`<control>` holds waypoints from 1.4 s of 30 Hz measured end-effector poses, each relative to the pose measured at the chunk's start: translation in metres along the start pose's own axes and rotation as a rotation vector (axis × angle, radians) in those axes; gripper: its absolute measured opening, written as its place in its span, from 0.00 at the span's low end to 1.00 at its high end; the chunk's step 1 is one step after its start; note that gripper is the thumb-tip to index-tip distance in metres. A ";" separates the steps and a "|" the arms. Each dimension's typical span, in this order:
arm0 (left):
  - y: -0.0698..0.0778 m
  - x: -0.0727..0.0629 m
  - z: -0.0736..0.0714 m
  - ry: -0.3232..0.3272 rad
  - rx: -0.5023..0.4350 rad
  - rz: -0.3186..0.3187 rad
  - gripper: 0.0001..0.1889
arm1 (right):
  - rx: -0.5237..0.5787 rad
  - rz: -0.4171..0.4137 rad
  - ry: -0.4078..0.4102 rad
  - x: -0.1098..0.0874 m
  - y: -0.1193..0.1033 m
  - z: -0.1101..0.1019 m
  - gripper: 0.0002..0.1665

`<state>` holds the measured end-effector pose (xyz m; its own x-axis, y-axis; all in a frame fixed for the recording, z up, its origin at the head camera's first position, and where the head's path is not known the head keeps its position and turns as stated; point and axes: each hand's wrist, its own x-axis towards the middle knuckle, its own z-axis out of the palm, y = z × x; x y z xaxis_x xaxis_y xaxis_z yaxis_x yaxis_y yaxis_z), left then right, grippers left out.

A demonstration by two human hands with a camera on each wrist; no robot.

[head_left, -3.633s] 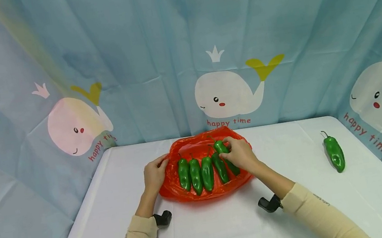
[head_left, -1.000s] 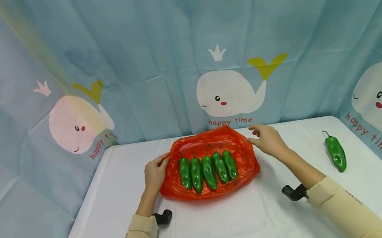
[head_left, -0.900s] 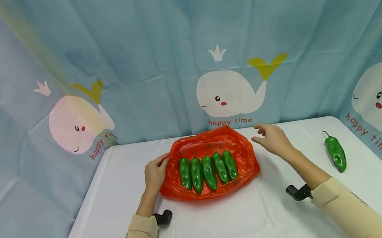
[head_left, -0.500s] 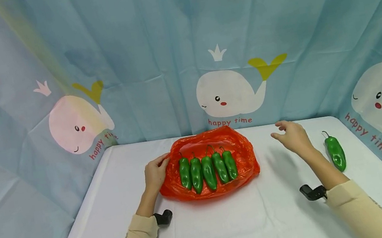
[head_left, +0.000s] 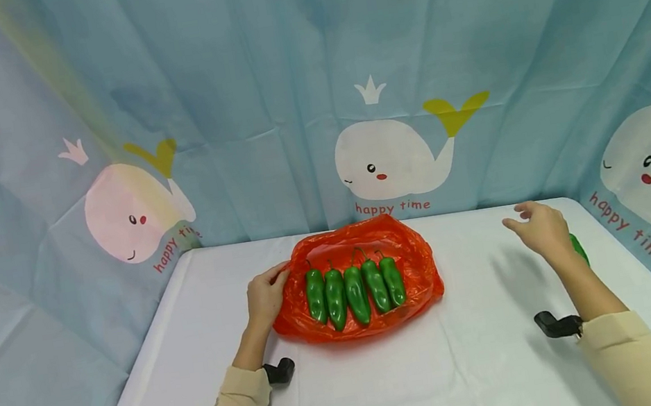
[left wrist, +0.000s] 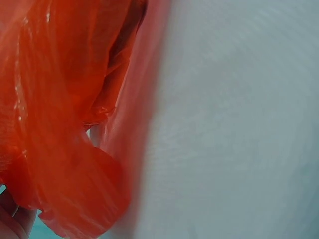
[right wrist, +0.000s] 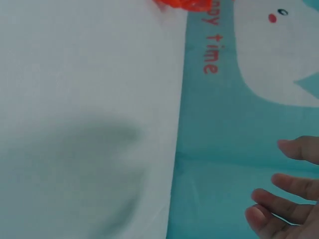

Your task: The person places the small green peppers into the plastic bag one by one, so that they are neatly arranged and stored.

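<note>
A red plastic bag [head_left: 422,280] lies spread on the white table, with several green peppers [head_left: 357,296] side by side in a row on it. My left hand [head_left: 263,300] pinches the bag's left edge; in the left wrist view its fingers [left wrist: 17,219] show at the lower left corner beside the crumpled red film [left wrist: 65,124]. Over the right part of the table, my right hand [head_left: 541,230] holds nothing, its fingers [right wrist: 284,206] spread apart and slightly bent. A single green pepper [head_left: 579,249] lies just right of it, mostly hidden behind the hand and wrist.
The white table [head_left: 385,390] ends at the back against a blue curtain [head_left: 222,106] printed with whales. Side curtains hang along the left and right. A black wrist camera [head_left: 280,371] sits on the left wrist, another black camera [head_left: 557,324] on the right.
My right hand has let go of a pepper on the bag and moved right, now partly covering the lone pepper. My left hand stays at the bag's edge.
</note>
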<state>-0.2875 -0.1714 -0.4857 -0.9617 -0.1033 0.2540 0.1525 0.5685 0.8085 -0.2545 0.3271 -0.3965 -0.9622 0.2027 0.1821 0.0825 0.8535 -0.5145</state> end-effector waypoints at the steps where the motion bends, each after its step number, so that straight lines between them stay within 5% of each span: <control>1: 0.000 0.000 0.000 0.000 0.000 0.000 0.14 | -0.006 0.021 -0.010 0.001 0.003 -0.001 0.30; 23: 0.004 -0.003 0.000 0.008 -0.002 0.012 0.14 | -0.206 0.296 -0.161 -0.006 0.068 -0.018 0.36; 42: 0.002 -0.003 0.000 0.046 -0.004 0.008 0.14 | -0.240 0.341 -0.153 -0.008 0.084 -0.008 0.31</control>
<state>-0.2840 -0.1703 -0.4846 -0.9490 -0.1363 0.2844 0.1610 0.5660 0.8085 -0.2373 0.4013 -0.4343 -0.8955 0.4339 -0.0993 0.4421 0.8411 -0.3115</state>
